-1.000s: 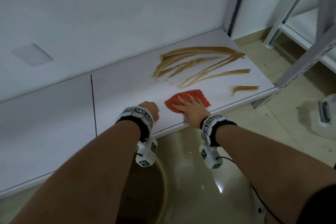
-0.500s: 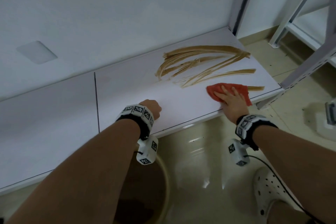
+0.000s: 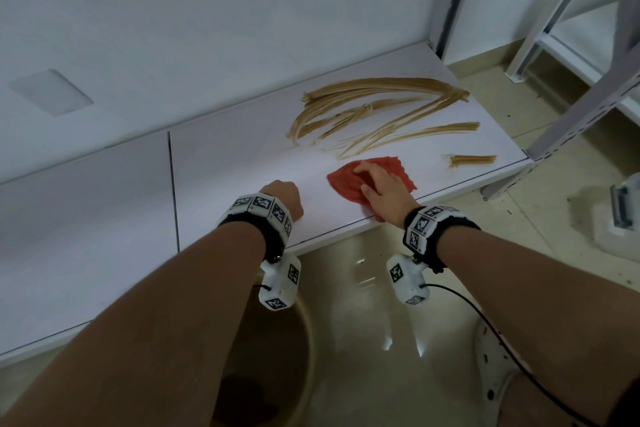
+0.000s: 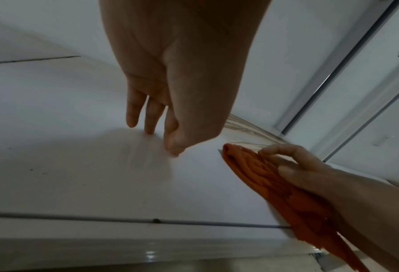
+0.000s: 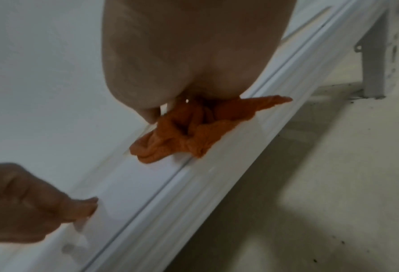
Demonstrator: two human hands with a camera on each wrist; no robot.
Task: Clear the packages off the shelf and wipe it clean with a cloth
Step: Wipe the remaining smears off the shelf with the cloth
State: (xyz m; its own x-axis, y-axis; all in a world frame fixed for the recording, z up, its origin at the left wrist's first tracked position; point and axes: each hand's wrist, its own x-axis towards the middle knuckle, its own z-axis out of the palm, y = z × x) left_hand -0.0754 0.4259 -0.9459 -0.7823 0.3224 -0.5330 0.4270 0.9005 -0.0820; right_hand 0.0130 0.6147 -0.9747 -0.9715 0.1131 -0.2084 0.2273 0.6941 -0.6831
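Observation:
The white shelf point(image 3: 242, 166) carries long brown smears point(image 3: 374, 107) toward its right end and a short brown streak point(image 3: 472, 159) near the front right corner. A red-orange cloth point(image 3: 346, 184) point(image 4: 251, 165) point(image 5: 182, 141) lies bunched at the front edge, one corner hanging over it. My right hand point(image 3: 381, 187) point(image 4: 310, 174) point(image 5: 182, 64) presses down on the cloth with bent fingers. My left hand point(image 3: 282, 196) point(image 4: 170, 92) point(image 5: 30, 202) rests its fingertips on bare shelf to the cloth's left and holds nothing. No packages are in view.
A grey metal upright point(image 3: 571, 107) stands at the shelf's front right corner, with another rack behind it. Below my left arm a tan bucket point(image 3: 304, 333) stands on the glossy floor. A white clog point(image 3: 495, 364) and a white device point(image 3: 620, 218) are at the right.
My right hand swept the cloth right, to the short streak, and has now come back left toward the middle. The left hand has stayed put.

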